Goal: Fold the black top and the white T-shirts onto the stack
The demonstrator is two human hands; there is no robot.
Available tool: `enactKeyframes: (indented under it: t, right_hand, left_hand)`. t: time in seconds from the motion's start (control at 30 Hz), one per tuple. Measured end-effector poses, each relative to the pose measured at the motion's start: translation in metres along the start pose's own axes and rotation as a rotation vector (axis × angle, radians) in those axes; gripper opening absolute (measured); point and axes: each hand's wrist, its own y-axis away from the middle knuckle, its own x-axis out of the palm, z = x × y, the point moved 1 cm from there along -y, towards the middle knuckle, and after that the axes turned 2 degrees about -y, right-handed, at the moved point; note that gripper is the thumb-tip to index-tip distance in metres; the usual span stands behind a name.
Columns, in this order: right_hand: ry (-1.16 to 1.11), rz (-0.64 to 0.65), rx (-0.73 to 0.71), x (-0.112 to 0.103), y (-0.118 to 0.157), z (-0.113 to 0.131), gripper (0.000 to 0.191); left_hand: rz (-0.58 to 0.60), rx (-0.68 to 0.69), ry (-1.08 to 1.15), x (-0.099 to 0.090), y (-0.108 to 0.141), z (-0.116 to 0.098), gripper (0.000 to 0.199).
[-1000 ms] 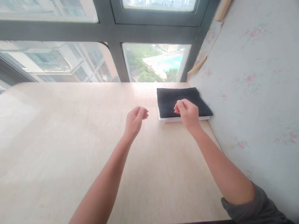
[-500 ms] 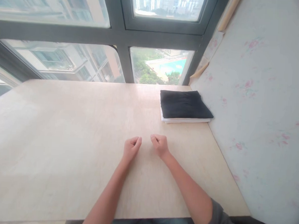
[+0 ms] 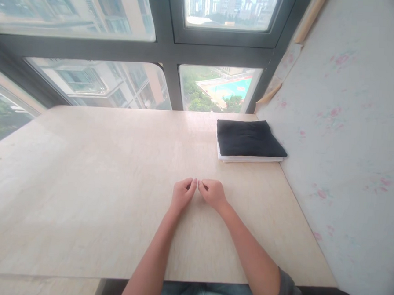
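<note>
My left hand (image 3: 182, 194) rests on the pale tabletop (image 3: 92, 190), curled into a loose fist with the thumb along the index finger. Facing it, my right hand (image 3: 215, 194) is closed the same way. A very narrow gap, if any, separates the two thumbs. Nothing shows in either hand. Beyond my right hand, out of its reach, lies a flat folded black cloth (image 3: 250, 139) on top of a white folded layer (image 3: 254, 159), which looks like fabric too.
A grey-framed window (image 3: 218, 55) borders the table's far edge. On the right stands a wall with flowered paper (image 3: 349, 142), its edge peeling near the window. The cloth pile sits in the far right corner, close to that wall.
My two hands have come closer together, so the gap between the fists has nearly vanished. The view has shifted slightly to the left. The cloth pile lies unmoved.
</note>
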Motion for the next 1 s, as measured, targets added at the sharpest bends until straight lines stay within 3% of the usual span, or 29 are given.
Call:
enactKeyframes:
  t: [0.3,1.0]
  right_hand:
    - [0.133,-0.006,-0.045,0.0021,0.0004,0.0007,0.046]
    - [0.181,0.012,-0.061,0.0021,0.0004,-0.0007,0.045]
  left_hand:
    - [0.005,0.053,-0.045,0.0013,-0.0008,0.0032,0.044]
    - [0.032,0.073,-0.104,0.0021,0.0003,0.0055,0.046]
